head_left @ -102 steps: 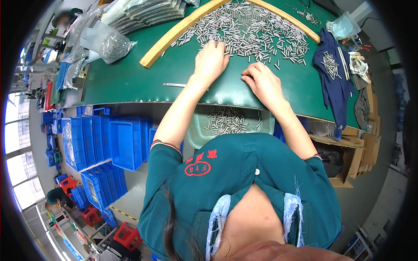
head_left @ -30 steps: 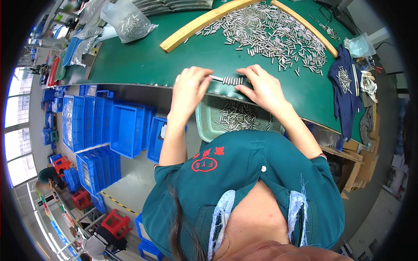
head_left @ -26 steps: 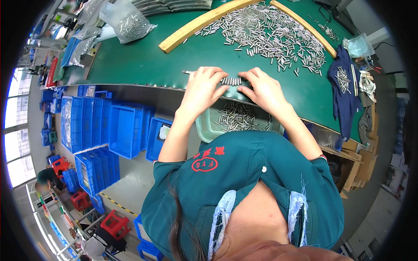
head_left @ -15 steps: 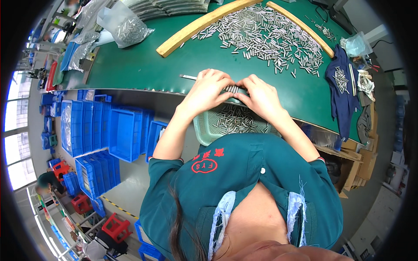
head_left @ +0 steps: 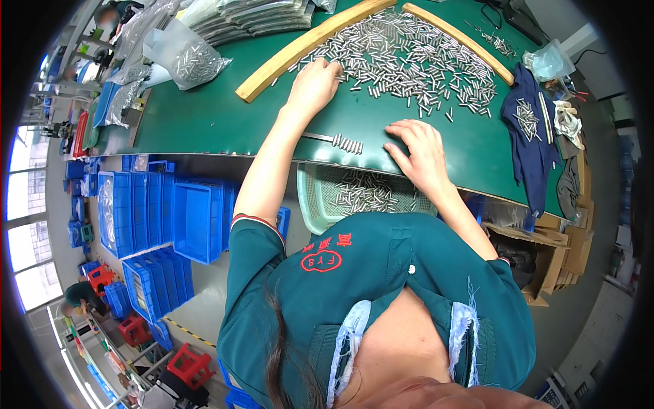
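My left hand is at the left side of a wide pile of short metal pins on the green table. Its fingers curl down among the pins, and whatever they hold is hidden beneath them. My right hand rests near the table's front edge, fingers apart, nothing in it. Between my hands, a short row of pins lies side by side by the end of a thin flat metal strip. Below the table edge, a pale green basket holds more loose pins.
Two wooden bars flank the pile. A clear bag of pins sits at the far left. Dark blue cloth with pins on it hangs over the right edge. Blue crates stand on the floor at left.
Both hands have parted from the row of pins, which now shows on the table. My left hand has gone forward to the pile; my right hand has shifted slightly right and opened.
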`<state>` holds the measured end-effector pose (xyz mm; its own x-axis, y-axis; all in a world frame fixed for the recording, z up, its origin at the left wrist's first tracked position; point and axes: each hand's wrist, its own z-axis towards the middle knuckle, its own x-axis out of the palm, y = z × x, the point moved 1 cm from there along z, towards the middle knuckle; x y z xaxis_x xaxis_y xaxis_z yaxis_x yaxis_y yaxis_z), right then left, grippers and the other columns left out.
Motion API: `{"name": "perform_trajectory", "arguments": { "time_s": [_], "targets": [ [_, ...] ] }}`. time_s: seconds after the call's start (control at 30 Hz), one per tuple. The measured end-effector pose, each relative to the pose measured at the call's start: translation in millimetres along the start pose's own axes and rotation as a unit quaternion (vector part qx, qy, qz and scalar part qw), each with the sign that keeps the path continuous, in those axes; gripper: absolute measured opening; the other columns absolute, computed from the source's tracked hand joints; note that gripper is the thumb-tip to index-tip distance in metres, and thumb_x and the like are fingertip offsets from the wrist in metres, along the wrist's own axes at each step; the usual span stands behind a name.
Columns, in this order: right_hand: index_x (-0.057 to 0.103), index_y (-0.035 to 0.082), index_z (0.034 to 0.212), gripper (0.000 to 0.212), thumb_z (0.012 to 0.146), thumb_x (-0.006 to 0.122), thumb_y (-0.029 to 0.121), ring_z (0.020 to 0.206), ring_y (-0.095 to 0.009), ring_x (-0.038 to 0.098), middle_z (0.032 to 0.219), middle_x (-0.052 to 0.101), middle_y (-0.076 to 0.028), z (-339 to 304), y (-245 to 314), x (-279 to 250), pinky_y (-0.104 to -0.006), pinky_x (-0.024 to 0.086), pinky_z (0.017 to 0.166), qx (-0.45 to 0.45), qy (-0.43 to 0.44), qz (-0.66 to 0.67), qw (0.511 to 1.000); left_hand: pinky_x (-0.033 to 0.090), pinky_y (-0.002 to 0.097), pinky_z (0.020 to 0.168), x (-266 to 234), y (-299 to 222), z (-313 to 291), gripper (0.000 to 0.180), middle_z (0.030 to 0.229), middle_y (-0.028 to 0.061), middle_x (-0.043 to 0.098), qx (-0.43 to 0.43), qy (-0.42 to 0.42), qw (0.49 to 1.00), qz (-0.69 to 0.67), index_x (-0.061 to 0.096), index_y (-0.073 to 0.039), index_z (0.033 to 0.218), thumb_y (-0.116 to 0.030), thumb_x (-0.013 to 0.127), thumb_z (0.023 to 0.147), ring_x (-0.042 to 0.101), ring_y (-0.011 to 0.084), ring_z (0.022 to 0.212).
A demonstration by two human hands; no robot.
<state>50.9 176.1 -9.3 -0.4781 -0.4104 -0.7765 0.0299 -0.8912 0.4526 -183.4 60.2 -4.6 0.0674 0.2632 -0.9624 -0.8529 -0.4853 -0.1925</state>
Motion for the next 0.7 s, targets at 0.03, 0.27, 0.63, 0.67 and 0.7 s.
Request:
{"name": "perform_trajectory", "arguments": {
  "time_s": [0.03,0.27,0.63,0.67,0.7],
  "targets": [
    [0.064,0.011,0.105,0.028,0.08,0.068,0.023,0.107,-0.024,0.053,0.111,0.06,-0.004,0,-1,0,-0.039,0.038,0.093,0.002,-0.002,-0.001,1.0,0.048,0.0405,0.082,-1,-2,-1,0.018,0.094,0.0117,0.057,0.01,0.0,1.0,-0.007,0.06,-0.01,0.1,-0.013,0.061,0.082,0.058,0.0309,0.095],
    [0.062,0.01,0.11,0.031,0.081,0.067,0.021,0.103,-0.025,0.054,0.109,0.06,-0.005,10,-4,4,-0.0387,0.039,0.09,0.015,0.005,0.008,1.0,0.048,0.0394,0.084,0,-44,-24,0.02,0.097,0.0104,0.06,0.154,0.047,0.98,-0.119,0.063,-0.009,0.1,-0.009,0.06,0.08,0.058,0.0301,0.096],
    [0.064,0.013,0.099,0.021,0.082,0.066,0.023,0.088,-0.022,0.06,0.089,0.061,-0.003,20,-17,-4,-0.0369,0.046,0.079,0.09,0.063,-0.053,0.993,0.047,0.0388,0.083,-1,-91,-37,0.026,0.097,0.0109,0.057,0.124,0.052,0.982,-0.132,0.06,-0.007,0.099,-0.025,0.068,0.081,0.057,0.029,0.096],
    [0.064,0.012,0.098,0.022,0.08,0.068,0.026,0.087,-0.022,0.06,0.087,0.061,-0.003,20,-18,-5,-0.037,0.047,0.078,0.109,0.071,-0.047,0.99,0.047,0.0388,0.083,1,-91,-37,0.026,0.097,0.0109,0.057,0.125,0.052,0.982,-0.132,0.06,-0.007,0.099,-0.025,0.068,0.081,0.057,0.029,0.096],
    [0.064,0.012,0.098,0.022,0.08,0.068,0.026,0.087,-0.022,0.06,0.087,0.061,-0.003,20,-19,-9,-0.037,0.047,0.078,0.11,0.071,-0.048,0.99,0.047,0.0388,0.083,4,-90,-36,0.027,0.097,0.0105,0.057,0.137,0.05,0.979,-0.145,0.06,-0.007,0.101,-0.024,0.068,0.081,0.057,0.0287,0.096]
  ]
}}
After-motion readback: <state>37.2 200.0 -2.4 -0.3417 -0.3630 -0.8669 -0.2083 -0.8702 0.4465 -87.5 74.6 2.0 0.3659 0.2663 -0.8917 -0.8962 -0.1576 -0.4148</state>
